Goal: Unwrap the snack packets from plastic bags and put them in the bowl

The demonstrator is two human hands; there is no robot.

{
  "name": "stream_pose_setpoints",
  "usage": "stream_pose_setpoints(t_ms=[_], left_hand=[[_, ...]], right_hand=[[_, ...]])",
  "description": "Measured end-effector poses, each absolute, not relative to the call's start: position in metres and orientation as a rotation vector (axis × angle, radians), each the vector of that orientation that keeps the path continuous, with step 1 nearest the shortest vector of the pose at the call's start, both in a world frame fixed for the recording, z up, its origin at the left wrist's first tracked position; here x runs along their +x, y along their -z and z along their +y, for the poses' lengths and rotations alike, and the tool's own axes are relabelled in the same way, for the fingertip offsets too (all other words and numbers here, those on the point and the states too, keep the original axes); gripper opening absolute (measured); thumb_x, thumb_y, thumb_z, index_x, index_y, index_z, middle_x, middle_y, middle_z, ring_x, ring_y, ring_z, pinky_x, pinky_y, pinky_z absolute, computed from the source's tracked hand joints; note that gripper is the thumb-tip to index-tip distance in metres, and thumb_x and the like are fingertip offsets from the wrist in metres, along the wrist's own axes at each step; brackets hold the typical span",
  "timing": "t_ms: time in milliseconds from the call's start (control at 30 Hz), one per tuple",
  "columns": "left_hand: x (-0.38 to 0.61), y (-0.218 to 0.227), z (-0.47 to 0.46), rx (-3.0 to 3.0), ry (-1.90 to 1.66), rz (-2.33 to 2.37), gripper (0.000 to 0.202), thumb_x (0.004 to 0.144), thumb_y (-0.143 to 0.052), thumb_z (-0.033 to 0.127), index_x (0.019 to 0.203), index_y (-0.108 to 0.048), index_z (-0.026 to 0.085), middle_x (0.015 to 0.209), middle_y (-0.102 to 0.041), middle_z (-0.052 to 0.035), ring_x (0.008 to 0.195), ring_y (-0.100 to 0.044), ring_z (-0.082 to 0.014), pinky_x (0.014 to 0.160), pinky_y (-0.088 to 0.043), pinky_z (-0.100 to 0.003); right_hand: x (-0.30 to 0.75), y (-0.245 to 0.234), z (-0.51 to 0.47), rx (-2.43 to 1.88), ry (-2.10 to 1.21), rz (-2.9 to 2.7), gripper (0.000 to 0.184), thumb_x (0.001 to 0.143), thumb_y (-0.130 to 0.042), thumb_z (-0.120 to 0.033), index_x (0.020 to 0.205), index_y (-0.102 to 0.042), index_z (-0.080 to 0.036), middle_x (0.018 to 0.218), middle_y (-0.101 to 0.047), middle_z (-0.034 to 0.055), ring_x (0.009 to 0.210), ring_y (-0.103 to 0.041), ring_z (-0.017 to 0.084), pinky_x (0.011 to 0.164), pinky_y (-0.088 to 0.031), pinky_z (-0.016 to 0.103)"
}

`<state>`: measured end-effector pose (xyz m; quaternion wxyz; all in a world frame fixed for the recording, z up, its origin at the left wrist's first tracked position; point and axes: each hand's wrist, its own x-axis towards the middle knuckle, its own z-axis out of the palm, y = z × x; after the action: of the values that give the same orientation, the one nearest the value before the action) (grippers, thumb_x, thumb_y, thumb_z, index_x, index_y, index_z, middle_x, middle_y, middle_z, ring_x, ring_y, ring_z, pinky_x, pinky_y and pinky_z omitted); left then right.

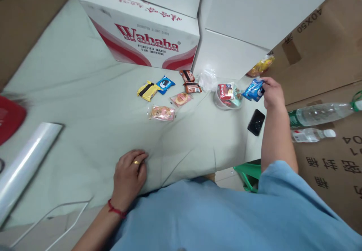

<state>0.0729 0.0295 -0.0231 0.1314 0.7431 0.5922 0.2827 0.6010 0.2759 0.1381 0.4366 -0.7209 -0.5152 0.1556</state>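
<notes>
My right hand [273,92] pinches a blue snack packet [254,89] at its edge, just right of a clear plastic bowl [226,103] holding a red-and-white packet [225,94] and a pale green one. My left hand [131,172] lies on the table's near edge, fingers curled together, with nothing visible in it. Between the hands and the boxes lie a yellow packet [148,91], another blue packet [165,84], two brown packets [192,88] and two clear-wrapped pink-printed snacks [162,113]. A crumpled clear plastic bag [207,80] sits behind the bowl.
A white-and-red Wahaha carton [147,40] and plain white boxes [226,51] stand at the back. A black phone [256,123] lies near my right forearm. Plastic bottles [322,114] are at the right by cardboard. A shiny roll [28,168] lies at left.
</notes>
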Motion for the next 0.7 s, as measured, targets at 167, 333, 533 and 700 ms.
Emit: stream_pose_setpoints(t_ms=[167,333,533,700], left_hand=[[0.079,0.027,0.027,2.244,-0.781,1.817,0.023,0.093,-0.052,0.017,0.110,-0.068,0.021,0.114,-0.072,-0.0131,0.114,-0.065,-0.0329,0.097,-0.052,-0.051],[0.078,0.026,0.027,2.299,-0.759,1.806,0.024,0.093,-0.053,0.016,0.112,-0.066,0.021,0.115,-0.071,-0.0133,0.112,-0.065,-0.0334,0.095,-0.051,-0.050],[0.079,0.023,0.029,2.322,-0.743,1.818,0.022,0.094,-0.054,0.016,0.112,-0.065,0.019,0.113,-0.071,-0.0149,0.111,-0.064,-0.0344,0.096,-0.051,-0.051],[0.080,0.025,0.030,2.293,-0.734,1.845,0.020,0.093,-0.056,0.016,0.110,-0.065,0.021,0.113,-0.071,-0.0126,0.112,-0.065,-0.0333,0.095,-0.050,-0.049]], right_hand=[[0.595,-0.126,0.341,-1.955,-0.637,-1.651,0.027,0.089,-0.047,-0.013,0.097,-0.073,-0.014,0.083,-0.069,0.0037,0.064,-0.054,0.012,0.066,-0.044,0.029],[0.560,-0.094,0.356,-1.934,-0.499,-2.022,0.025,0.096,-0.053,-0.020,0.102,-0.075,-0.011,0.115,-0.071,0.0147,0.105,-0.060,0.025,0.102,-0.043,0.042],[0.559,-0.088,0.336,-2.123,0.116,-2.092,0.033,0.102,-0.049,-0.037,0.110,-0.071,-0.015,0.116,-0.070,0.0194,0.112,-0.057,0.035,0.099,-0.042,0.045],[0.554,-0.092,0.329,-2.157,0.099,-2.267,0.037,0.104,-0.043,-0.035,0.109,-0.074,-0.015,0.115,-0.074,0.0197,0.102,-0.062,0.033,0.083,-0.043,0.040]])
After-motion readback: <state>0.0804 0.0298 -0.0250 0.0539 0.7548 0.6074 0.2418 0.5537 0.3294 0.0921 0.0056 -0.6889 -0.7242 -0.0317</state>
